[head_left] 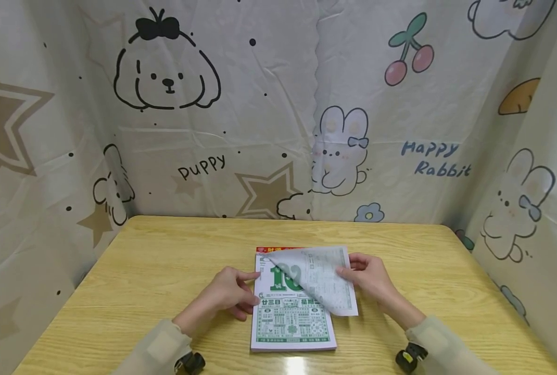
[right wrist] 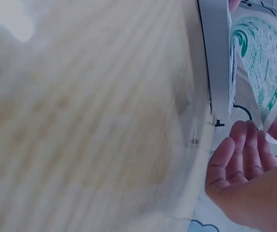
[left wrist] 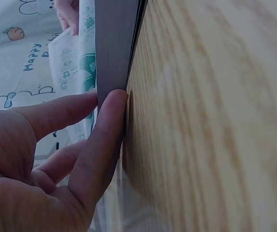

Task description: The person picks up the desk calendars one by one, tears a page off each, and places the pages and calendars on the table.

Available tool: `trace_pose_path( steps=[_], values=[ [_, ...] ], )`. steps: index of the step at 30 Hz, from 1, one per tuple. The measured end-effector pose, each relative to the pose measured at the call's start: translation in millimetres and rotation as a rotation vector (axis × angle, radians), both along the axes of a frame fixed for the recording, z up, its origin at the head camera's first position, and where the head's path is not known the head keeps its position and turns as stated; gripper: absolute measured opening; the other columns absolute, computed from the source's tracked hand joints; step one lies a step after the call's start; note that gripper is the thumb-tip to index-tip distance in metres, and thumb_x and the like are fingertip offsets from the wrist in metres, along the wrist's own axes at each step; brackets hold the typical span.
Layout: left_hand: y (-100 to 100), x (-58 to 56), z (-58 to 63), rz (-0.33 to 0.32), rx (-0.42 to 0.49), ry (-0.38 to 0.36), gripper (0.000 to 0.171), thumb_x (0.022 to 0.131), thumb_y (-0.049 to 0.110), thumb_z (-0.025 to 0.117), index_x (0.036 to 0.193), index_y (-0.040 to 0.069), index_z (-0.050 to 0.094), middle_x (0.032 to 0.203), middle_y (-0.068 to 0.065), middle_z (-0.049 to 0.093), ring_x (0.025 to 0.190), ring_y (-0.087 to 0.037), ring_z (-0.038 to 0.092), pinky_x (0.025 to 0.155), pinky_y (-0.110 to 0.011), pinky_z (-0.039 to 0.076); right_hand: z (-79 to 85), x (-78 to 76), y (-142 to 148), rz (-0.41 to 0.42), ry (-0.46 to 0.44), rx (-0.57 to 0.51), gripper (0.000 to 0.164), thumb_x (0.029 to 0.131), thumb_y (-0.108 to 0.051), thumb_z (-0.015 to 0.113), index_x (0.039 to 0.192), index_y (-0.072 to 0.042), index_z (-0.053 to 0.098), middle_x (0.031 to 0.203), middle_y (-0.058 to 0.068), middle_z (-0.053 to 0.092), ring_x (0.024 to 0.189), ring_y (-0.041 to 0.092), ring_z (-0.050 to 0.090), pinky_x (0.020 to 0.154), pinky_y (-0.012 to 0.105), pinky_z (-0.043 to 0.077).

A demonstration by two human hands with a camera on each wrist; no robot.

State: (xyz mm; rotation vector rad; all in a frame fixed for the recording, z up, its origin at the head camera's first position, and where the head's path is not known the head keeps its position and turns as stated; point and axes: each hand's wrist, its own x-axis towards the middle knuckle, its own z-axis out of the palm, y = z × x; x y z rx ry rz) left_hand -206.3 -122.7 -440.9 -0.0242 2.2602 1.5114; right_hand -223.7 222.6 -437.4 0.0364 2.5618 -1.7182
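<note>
A tear-off calendar pad [head_left: 292,323] lies on the table, its top sheet showing a green number and dense green print. Its upper right page [head_left: 332,278] is folded back, pale underside up. My right hand [head_left: 372,276] pinches that page by its outer edge between thumb and fingers. In the right wrist view the page [right wrist: 269,63] curls away from the thick pad, with my right hand [right wrist: 249,179] below it. At the pad's left side, my left hand [head_left: 231,292] touches the edge. The left wrist view shows its extended fingers [left wrist: 110,113] pressing the pad's side.
The pad lies on a light wood-grain table [head_left: 175,245]. A cloth curtain [head_left: 260,130] printed with cartoon animals hangs behind the table and at both sides. Dark wrist devices sit near both sleeves [head_left: 159,346].
</note>
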Motion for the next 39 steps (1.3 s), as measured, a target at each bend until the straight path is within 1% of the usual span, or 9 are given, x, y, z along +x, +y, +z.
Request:
trace_pose_path(
  steps=[3,5,9,13,18,24,30,34,39],
  values=[
    [0,0.2,-1.0,-0.003,0.003,0.009,0.068,0.083,-0.001,0.087,0.147,0.005,0.062,0.089,-0.016,0.067,0.065,-0.023,0.072,0.057,-0.038,0.065,3.3,-5.4,1,0.008,0.042,-0.015,0.046,0.095,-0.011,0.08,0.134,0.007,0.064,0.11,0.016,0.07,0.092,0.019,0.065,0.073,0.024,0.059],
    [-1,0.7,-1.5,-0.005,0.005,0.016,0.069,0.083,-0.001,0.087,0.147,0.005,0.062,0.089,-0.016,0.067,0.065,-0.023,0.072,0.057,-0.038,0.065,5.0,-9.2,2,0.016,0.068,-0.034,0.047,0.095,-0.011,0.08,0.136,0.006,0.063,0.113,0.016,0.071,0.092,0.019,0.066,0.073,0.023,0.059],
    [-1,1.3,-1.4,-0.008,0.013,0.032,0.069,0.082,-0.001,0.088,0.147,0.005,0.062,0.088,-0.015,0.067,0.065,-0.022,0.073,0.056,-0.038,0.065,7.3,-15.5,4,0.026,0.097,-0.055,0.047,0.097,-0.012,0.078,0.138,0.005,0.062,0.11,0.014,0.073,0.089,0.019,0.068,0.071,0.025,0.059],
    [-1,1.1,-1.2,-0.018,0.027,0.028,0.07,0.083,-0.001,0.088,0.147,0.004,0.062,0.089,-0.015,0.067,0.065,-0.023,0.073,0.056,-0.038,0.065,6.9,-17.1,6,0.019,0.102,-0.042,0.046,0.098,-0.012,0.077,0.138,0.006,0.062,0.107,0.013,0.074,0.086,0.017,0.067,0.07,0.027,0.059],
    [-2,-3.6,-0.3,-0.022,0.036,0.011,0.07,0.084,0.002,0.088,0.149,0.006,0.06,0.093,-0.015,0.068,0.068,-0.023,0.073,0.056,-0.037,0.065,5.1,-15.6,5,0.006,0.09,-0.016,0.042,0.097,-0.011,0.078,0.133,0.007,0.065,0.1,0.012,0.074,0.081,0.017,0.065,0.065,0.028,0.059],
    [-3,-9.3,-2.3,-0.023,0.038,0.047,0.071,0.085,0.003,0.088,0.149,0.004,0.06,0.092,-0.015,0.068,0.066,-0.022,0.072,0.055,-0.036,0.064,3.8,-12.1,3,-0.011,0.063,0.018,0.037,0.096,-0.011,0.078,0.126,0.007,0.068,0.091,0.01,0.072,0.076,0.018,0.063,0.061,0.027,0.056],
    [-2,-10.5,-3.8,-0.018,0.034,0.044,0.07,0.084,0.003,0.088,0.149,0.005,0.06,0.091,-0.015,0.068,0.065,-0.022,0.072,0.055,-0.036,0.064,1.5,-10.5,3,-0.024,0.065,0.052,0.034,0.097,-0.013,0.078,0.123,0.008,0.07,0.091,0.009,0.073,0.077,0.016,0.064,0.061,0.025,0.055],
    [-1,-10.9,-3.8,-0.013,0.027,0.046,0.07,0.084,0.003,0.089,0.148,0.005,0.061,0.09,-0.015,0.067,0.064,-0.021,0.071,0.055,-0.036,0.064,-0.3,-9.5,4,-0.022,0.068,0.085,0.029,0.097,-0.013,0.078,0.115,0.008,0.074,0.089,0.008,0.074,0.079,0.016,0.064,0.062,0.023,0.053],
    [0,-10.8,-3.9,-0.008,0.011,0.047,0.07,0.083,0.002,0.089,0.147,0.004,0.062,0.088,-0.014,0.067,0.063,-0.021,0.071,0.054,-0.036,0.064,-3.3,-7.2,5,-0.012,0.052,0.083,0.02,0.096,-0.012,0.079,0.105,0.006,0.076,0.086,0.007,0.074,0.077,0.018,0.064,0.06,0.024,0.052]
  ],
)
